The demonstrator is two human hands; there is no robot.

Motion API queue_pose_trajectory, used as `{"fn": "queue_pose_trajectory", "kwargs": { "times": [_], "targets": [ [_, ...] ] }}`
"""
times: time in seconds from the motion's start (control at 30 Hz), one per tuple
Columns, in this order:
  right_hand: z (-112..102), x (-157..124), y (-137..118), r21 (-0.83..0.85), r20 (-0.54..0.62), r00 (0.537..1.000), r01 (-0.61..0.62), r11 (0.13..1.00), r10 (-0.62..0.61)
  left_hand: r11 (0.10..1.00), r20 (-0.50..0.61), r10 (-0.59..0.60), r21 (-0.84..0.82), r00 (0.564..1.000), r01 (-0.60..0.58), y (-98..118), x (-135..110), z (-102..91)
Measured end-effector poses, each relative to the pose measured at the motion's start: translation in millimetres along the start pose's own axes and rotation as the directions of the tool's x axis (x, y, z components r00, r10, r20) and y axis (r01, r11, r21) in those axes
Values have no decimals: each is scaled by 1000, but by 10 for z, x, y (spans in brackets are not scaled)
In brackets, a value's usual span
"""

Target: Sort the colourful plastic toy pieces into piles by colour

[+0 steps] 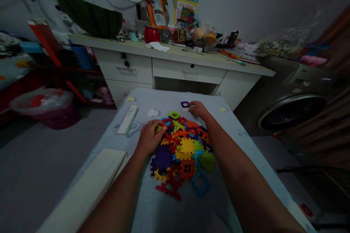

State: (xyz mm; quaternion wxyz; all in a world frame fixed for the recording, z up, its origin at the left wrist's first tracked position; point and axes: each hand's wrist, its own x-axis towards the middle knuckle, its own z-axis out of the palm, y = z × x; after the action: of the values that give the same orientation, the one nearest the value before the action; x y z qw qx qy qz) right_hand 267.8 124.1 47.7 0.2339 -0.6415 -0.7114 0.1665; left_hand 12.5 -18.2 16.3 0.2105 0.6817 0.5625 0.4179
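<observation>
A cloth-covered table [169,98] carries a heap of interlocking plastic pieces [176,142] in red, orange, yellow, green, blue and purple, lying between the person's two forearms. The left hand [149,136] is at the heap's left side, palm down, its fingers bent over the outer pieces; whether they are clamped on any piece cannot be determined. The right hand [198,109] is beyond the heap's far edge, its fingertips at the right side of a purple frame piece [182,105], which lies apart from the heap; whether the fingers pinch it or only touch it cannot be told. The two hands are apart from each other. A green window piece [174,115] is at the far end of the heap, a yellow square piece [187,146] sits on top, and an orange window piece [182,170] lies nearer the wearer, with a blue ring-shaped piece [195,182] at the near right edge. To the left of the heap are a narrow white box [128,120] and, nearer, a long white board [90,185]. Behind the table stands a white desk [191,54], with a washing machine [290,105] at its right.
</observation>
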Motion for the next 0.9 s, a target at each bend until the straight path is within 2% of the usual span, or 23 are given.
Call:
{"fn": "queue_pose_trajectory", "kwargs": {
  "times": [0.17, 0.23, 0.33, 0.4, 0.6, 0.9],
  "targets": [
    [-107, -278, -33, 94, 172, 977, 107, 990, -122, 998, -17, -25, 50, 1000, 26, 18, -20, 5],
    [-67, -366, -116, 118, 247, 943, 197, 973, -221, 999, -12, -34, 36, 999, 35, 20, -21, 7],
    [44, -431, -262, 123, 293, 880, 352, 928, -372, 999, -9, -51, 19, 999, 51, 22, -18, 8],
    [112, -441, -333, 98, 317, 848, 415, 904, -424, 999, -9, -49, 14, 999, 49, 26, -15, 7],
    [178, -434, -353, 63, 330, 820, 475, 878, -467, 999, 6, -39, 2, 999, 39, 28, -8, 5],
    [125, -480, -365, 113, 310, 825, 461, 880, -472, 1000, 8, -24, 2, 1000, 24, 31, -3, 1]
  ]
}}
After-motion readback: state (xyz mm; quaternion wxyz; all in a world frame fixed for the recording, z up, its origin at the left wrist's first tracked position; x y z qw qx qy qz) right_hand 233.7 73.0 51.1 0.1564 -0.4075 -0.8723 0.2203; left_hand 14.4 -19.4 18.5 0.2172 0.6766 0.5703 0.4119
